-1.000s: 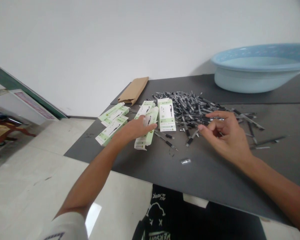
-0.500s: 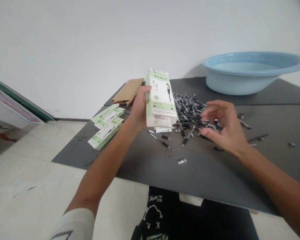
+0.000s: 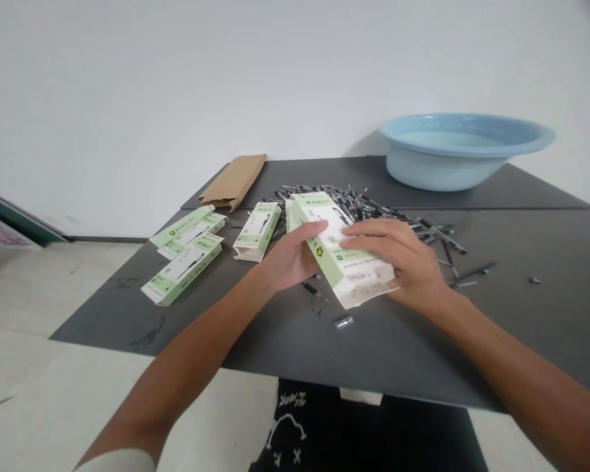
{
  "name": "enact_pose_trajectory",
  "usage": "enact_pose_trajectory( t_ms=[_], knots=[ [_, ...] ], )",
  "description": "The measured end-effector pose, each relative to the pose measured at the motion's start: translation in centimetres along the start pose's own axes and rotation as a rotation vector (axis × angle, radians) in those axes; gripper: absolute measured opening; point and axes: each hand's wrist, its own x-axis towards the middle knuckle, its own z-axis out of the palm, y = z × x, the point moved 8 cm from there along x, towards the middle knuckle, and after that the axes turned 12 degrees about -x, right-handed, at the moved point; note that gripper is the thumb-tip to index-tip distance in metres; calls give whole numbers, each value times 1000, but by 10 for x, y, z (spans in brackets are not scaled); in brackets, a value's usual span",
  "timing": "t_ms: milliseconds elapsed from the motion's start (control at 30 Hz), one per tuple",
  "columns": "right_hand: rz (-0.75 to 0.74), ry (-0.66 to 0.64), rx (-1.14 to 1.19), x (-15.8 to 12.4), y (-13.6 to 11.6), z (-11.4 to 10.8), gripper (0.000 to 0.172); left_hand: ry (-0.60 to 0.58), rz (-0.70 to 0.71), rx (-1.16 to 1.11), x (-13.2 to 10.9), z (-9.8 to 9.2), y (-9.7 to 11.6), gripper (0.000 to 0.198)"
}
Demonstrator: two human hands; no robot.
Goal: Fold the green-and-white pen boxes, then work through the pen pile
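A green and white pen box (image 3: 338,246) is held between both hands above the table, its near end tilted down toward me. My left hand (image 3: 292,259) grips its left side, thumb on the printed face. My right hand (image 3: 407,257) closes on its right side, fingers across the top. Behind the box spreads a pile of black and clear pens (image 3: 361,202), partly hidden by it and the hands. To the left, a second pen box (image 3: 258,229) rests on the table. Farther left lie another pen box (image 3: 184,267) and a flattened-looking one (image 3: 187,231).
A large light-blue basin (image 3: 437,167) stands at the back right by the wall. At the back left lies a brown paper bag (image 3: 236,180). A small clear and silver piece (image 3: 343,322) sits near the table's (image 3: 275,334) front edge, and loose pens (image 3: 442,236) lie to the right.
My right hand has moved left from over the pens and taken hold of the box. The held box has come lower and nearer. The view has shifted slightly.
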Motion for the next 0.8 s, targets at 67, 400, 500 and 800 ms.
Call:
enact_pose_trajectory(
  t_ms=[67, 400, 500, 800],
  knots=[
    [14, 28, 9, -2, -3, -10, 36, 24, -28, 10, -4, -1, -2, 55],
    [575, 651, 476, -11, 49, -62, 57, 208, -82, -34, -2, -24, 33, 99],
    [647, 590, 684, -8, 65, -62, 45, 299, 55, -41, -5, -25, 44, 87],
    [835, -155, 1222, -32, 32, 28, 38, -169, -161, 177, -22, 48, -40, 58]
  ],
)
